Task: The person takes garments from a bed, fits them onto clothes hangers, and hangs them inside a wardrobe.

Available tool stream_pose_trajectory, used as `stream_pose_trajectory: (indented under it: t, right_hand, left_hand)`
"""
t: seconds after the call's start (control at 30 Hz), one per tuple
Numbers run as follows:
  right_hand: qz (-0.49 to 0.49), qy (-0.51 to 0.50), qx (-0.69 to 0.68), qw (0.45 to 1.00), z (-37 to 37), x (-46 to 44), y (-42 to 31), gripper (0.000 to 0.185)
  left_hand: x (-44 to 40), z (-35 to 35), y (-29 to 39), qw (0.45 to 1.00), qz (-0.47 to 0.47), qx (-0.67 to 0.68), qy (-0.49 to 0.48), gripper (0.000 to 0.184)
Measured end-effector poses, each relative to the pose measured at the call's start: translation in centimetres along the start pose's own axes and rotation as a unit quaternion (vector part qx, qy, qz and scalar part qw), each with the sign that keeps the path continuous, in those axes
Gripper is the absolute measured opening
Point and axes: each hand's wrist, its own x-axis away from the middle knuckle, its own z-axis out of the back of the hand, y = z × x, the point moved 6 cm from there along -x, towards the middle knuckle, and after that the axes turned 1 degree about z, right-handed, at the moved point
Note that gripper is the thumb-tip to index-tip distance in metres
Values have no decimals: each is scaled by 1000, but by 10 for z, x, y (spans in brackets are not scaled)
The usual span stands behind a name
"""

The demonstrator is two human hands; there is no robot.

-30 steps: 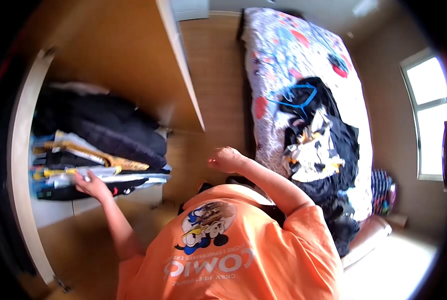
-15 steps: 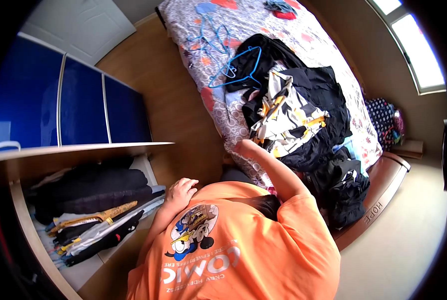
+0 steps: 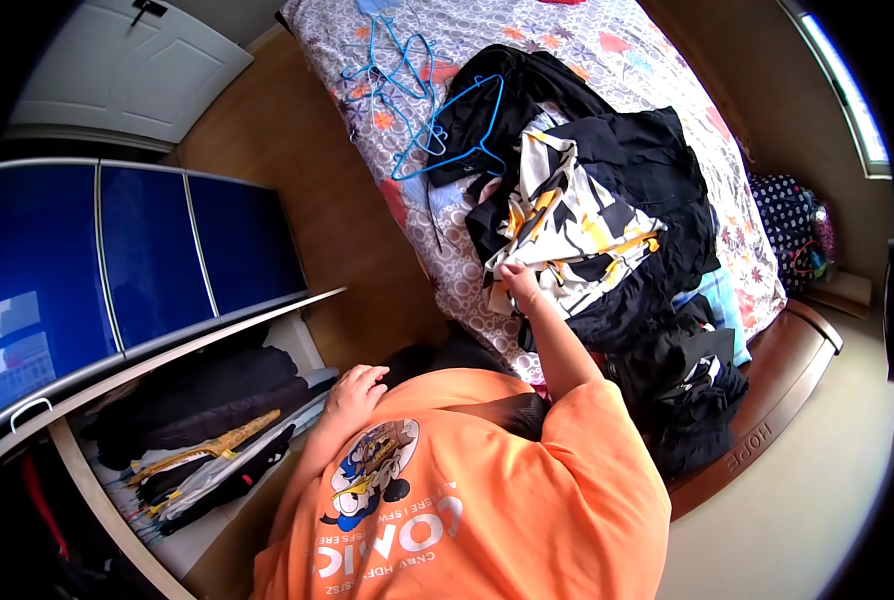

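Observation:
My right hand (image 3: pixel 519 284) is at the near left edge of a white, black and yellow patterned garment (image 3: pixel 567 225), its fingers closed on the cloth. That garment lies crumpled on top of black clothes (image 3: pixel 647 165) on the bed. My left hand (image 3: pixel 355 397) rests beside the front of my orange shirt (image 3: pixel 527 480), fingers slightly apart, holding nothing. Blue hangers (image 3: pixel 482 150) lie on the bed beyond the patterned garment, partly over a black garment (image 3: pixel 517 85).
At the left stands an open wardrobe with blue glossy doors (image 3: pixel 152 250) and hanging clothes (image 3: pixel 202 440) inside. A white door (image 3: pixel 127 70) is behind it. The brown bed end (image 3: pixel 767 410) is at the right, near a dark dotted bundle (image 3: pixel 782 220).
The view has swung from the wardrobe towards the bed. My left hand has left the hanging clothes and come to my torso. My right hand has reached the patterned garment and closed on it.

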Motion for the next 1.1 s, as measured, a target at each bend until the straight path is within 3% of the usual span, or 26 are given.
stream_pose_trajectory:
  t: [0.1,0.13,0.17,0.23,0.27,0.3,0.37,0.43,0.5,0.6,0.63,0.67,0.7,0.73,0.77,0.83,0.87,0.9,0.93,0.97,1.0,1.03,1.1]
  right_hand:
    - [149,-93,-126,976,-18,40,-86,29]
    - [169,-161,-142,962,-26,67,-121,30]
    - [189,-228,-158,942,-33,99,-156,31]
    - [251,-395,-202,860,-46,171,-219,34]
    - [278,-470,-201,813,-52,208,-243,35]
    - [303,-540,-197,760,-55,243,-264,36]
    - [417,-625,-150,643,-58,300,-296,37]
    - [428,-709,-170,534,-51,340,-319,37]
    - [480,-727,-207,444,-33,359,-337,39]
    - [508,-710,-303,381,0,354,-339,40]
    - [498,-715,-334,359,8,347,-334,39]
    - [498,-714,-334,361,16,334,-341,39]
    - [563,-680,-333,331,32,314,-355,37]
    - [623,-643,-331,300,49,293,-369,35]
    - [678,-603,-327,266,61,281,-375,35]
    - [566,-359,-476,569,60,205,-366,33]
    - [310,-245,-460,795,52,135,-319,32]
    - [233,-171,-391,874,44,83,-302,35]
    - [162,-88,-163,969,30,36,-280,36]
    - [80,-1,78,994,19,0,-258,37]
    - [93,-4,291,952,0,-19,-249,34]
    - [103,-9,491,865,-18,-37,-238,33]
    - [189,-72,534,821,-58,-90,-211,36]
  left_hand:
    - [-14,13,6,999,11,21,25,28]
    - [-21,18,8,999,1,25,38,33]
    - [-27,19,6,999,16,32,33,51]
    - [-44,30,16,997,17,32,64,67]
    - [-53,32,18,997,-4,5,78,88]
    - [-61,38,26,993,-31,-20,111,89]
    - [-76,39,27,956,-113,-209,170,76]
    - [-96,44,28,975,-83,-154,140,66]
    - [-115,49,29,996,-11,-42,78,47]
    - [-134,52,24,987,97,125,-17,25]
    - [-131,51,14,987,95,125,-18,25]
    - [-123,56,14,1000,10,12,16,26]
    - [-117,49,-4,991,-74,-99,51,28]
    - [-128,43,-33,998,66,20,-3,24]
    - [-127,29,-68,990,73,120,-24,21]
    - [-117,47,-72,988,44,143,-25,18]
    - [-114,50,-90,970,101,220,-20,18]
    - [-112,49,-109,942,157,294,-16,19]
    - [-110,53,-117,947,105,304,22,23]
    - [-112,65,-109,936,123,331,9,24]
    - [-110,67,-115,910,162,383,-3,24]
    - [-107,68,-121,879,201,432,-15,24]
    - [-108,79,-118,873,232,429,-18,33]
